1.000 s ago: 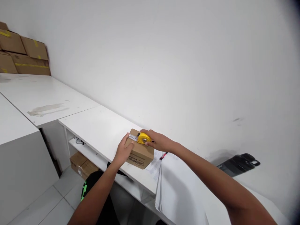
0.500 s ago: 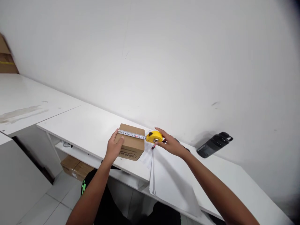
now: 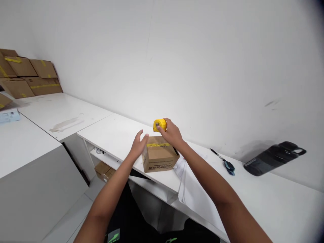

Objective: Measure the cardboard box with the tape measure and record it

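In my right hand is a yellow tape measure, raised above the back of a small cardboard box. No drawn-out blade shows from its case. The box sits on the white table, with yellow tape across its top and black print on its near side. My left hand is at the box's left side, fingers apart and holding nothing; whether it touches the box I cannot tell. Just right of the box, white paper sheets hang over the table's front edge, partly behind my right forearm.
A black bottle lies tilted near the wall at right, with a dark strap-like item beside it. Several taped cartons are stacked at far left. More cartons sit low under the table, below an open shelf.
The tape blade, stretched across the box top before, no longer shows. My right hand has carried the tape measure left, over the box's back. My left hand has let go; the view turned left.
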`<state>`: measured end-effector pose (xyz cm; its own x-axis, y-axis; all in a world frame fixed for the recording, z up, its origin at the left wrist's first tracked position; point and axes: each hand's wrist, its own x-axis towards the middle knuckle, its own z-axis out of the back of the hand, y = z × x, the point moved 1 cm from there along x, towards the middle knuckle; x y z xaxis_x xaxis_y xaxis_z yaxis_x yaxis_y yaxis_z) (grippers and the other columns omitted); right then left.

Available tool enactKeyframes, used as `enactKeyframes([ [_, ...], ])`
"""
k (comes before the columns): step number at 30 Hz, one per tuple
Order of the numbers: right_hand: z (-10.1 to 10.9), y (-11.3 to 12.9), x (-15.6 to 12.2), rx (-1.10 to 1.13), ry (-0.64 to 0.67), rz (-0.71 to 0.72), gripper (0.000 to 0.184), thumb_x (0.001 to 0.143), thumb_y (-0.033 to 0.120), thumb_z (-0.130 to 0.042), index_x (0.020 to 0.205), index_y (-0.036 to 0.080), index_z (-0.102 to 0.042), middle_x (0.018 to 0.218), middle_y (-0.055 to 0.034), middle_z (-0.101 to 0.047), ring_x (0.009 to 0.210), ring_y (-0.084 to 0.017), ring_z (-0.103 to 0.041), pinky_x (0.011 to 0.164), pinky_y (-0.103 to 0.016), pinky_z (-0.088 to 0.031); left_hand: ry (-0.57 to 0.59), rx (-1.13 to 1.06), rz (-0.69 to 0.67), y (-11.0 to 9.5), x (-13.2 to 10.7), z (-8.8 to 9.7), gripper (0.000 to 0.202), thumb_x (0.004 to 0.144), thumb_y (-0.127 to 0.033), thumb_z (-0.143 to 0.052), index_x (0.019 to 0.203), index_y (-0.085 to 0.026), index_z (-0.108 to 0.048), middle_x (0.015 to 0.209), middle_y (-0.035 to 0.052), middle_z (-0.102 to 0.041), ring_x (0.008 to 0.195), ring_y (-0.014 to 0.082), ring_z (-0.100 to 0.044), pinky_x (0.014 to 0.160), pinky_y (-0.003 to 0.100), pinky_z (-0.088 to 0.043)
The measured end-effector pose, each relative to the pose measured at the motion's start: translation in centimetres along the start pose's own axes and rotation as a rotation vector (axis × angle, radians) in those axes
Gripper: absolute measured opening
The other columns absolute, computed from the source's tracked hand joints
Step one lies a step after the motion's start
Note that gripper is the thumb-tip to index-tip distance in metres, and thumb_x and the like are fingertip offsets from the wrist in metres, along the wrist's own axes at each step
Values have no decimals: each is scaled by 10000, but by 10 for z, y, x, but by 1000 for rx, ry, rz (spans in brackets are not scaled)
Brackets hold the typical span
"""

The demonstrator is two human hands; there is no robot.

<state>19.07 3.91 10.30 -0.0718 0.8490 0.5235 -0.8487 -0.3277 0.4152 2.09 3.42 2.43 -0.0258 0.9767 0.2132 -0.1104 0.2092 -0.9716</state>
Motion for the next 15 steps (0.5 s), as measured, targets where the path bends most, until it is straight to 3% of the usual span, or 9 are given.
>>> enactKeyframes([
  [4, -13, -11, -6, -68, 41, -104, 450, 931, 411, -419, 1284, 134, -459, 1174, -148, -607, 986, -263, -603, 819, -367, -466, 142, -180, 66, 8, 42, -17, 841, 825, -328, -637, 1508, -134, -187, 1413, 192, -502, 1237, 259, -544, 1040, 406, -417],
  [9, -16, -10, -23, -101, 100, -72, 556, 941, 384, -431, 1444, 167, -333, 1181, -153, -575, 997, -269, -591, 835, -370, -465, 161, -164, 32, 24, 58, -32, 570, 768, -182, -556, 1334, -131, -514, 1306, 150, -611, 1123, 232, -614, 971, 371, -467],
  [15, 11, 3, -91, -110, 37, -82, 539, 894, 352, -486, 1412, 215, -430, 1077, -115, -595, 925, -270, -606, 766, -370, -496, 174, -158, 14, 17, 56, -32, 561, 744, -168, -487, 1300, -157, -560, 1128, 93, -707, 863, 192, -662, 806, 339, -522],
])
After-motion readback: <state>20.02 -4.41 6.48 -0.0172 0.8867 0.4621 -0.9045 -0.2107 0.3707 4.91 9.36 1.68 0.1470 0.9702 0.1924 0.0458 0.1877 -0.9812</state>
